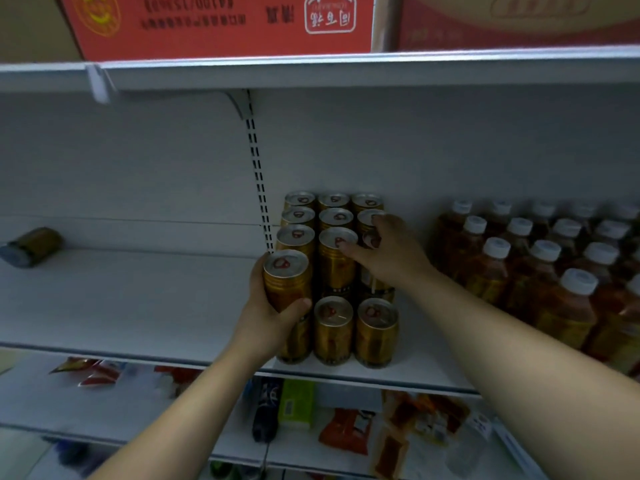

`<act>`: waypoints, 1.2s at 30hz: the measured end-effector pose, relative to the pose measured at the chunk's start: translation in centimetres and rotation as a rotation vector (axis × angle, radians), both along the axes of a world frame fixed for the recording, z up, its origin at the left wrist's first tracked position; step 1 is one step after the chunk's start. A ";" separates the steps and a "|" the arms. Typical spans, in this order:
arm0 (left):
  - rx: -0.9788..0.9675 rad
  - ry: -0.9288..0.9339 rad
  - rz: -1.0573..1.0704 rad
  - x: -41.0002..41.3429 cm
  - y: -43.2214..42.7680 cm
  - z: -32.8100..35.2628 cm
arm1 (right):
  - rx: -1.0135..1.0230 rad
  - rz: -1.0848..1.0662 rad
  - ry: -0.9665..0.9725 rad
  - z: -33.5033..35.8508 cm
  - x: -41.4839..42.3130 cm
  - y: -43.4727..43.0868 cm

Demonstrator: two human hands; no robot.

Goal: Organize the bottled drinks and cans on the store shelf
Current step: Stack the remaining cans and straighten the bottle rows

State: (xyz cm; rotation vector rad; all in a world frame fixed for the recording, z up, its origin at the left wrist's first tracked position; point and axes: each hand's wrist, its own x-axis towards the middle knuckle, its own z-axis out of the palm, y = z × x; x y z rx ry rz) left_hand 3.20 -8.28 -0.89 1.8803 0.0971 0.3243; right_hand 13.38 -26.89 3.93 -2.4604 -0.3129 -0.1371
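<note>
Gold cans with silver pull-tab lids stand stacked in rows on the white shelf (138,299), two layers high toward the back. My left hand (273,313) is shut on a gold can (287,282), holding it upright on top of the front-left can of the stack. My right hand (384,251) grips a second-layer can (372,233) on the right column, its index finger touching the middle can's lid (337,239). Two lower front cans (375,332) stand uncovered. Amber bottled drinks with white caps (540,282) fill the shelf's right side.
One dark can (31,245) lies on its side at the far left of the shelf. Red cartons (221,26) sit on the shelf above. Snack packets and a green pack (296,401) lie on the lower shelves. A slotted upright (258,174) runs down the back wall.
</note>
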 end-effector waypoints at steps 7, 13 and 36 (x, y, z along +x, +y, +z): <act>-0.007 -0.009 -0.002 0.6 -0.2 -0.7 | -0.098 0.020 -0.005 0.0 0.1 -0.2; -0.032 0.032 0.024 0.9 0.2 -1.4 | -0.122 0.036 -0.008 -0.2 0.2 -0.5; 0.773 0.420 -0.025 -1.2 25.2 8.3 | -0.394 0.347 0.036 7.4 0.3 23.0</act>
